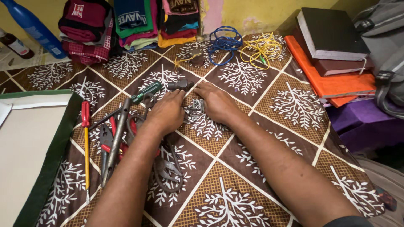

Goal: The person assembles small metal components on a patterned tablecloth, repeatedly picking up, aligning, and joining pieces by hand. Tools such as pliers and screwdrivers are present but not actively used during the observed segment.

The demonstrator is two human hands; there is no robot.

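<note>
Resting together over a small grey perforated metal bracket (195,107), the left hand (167,112) and right hand (217,102) lay knuckles-up with fingertips on it; whether either hand gripped it could not be told.

The bracket looked stiff, light and hard-edged, likely best pinched by its flat sides, and it lay flat on the brown cloth with white tree motifs (235,168). Just beyond the bracket sat a dark-headed hammer with a green handle (156,89); to its left lay a grey steel pipe (116,138), red-handled pliers (110,138) and a red-and-yellow screwdriver (86,138). Farther beyond it were a blue wire coil (225,42) and a yellow wire coil (261,48), folded clothes (130,23) against a yellow wall (261,10), and stacked books (332,54) off to its right.
</note>
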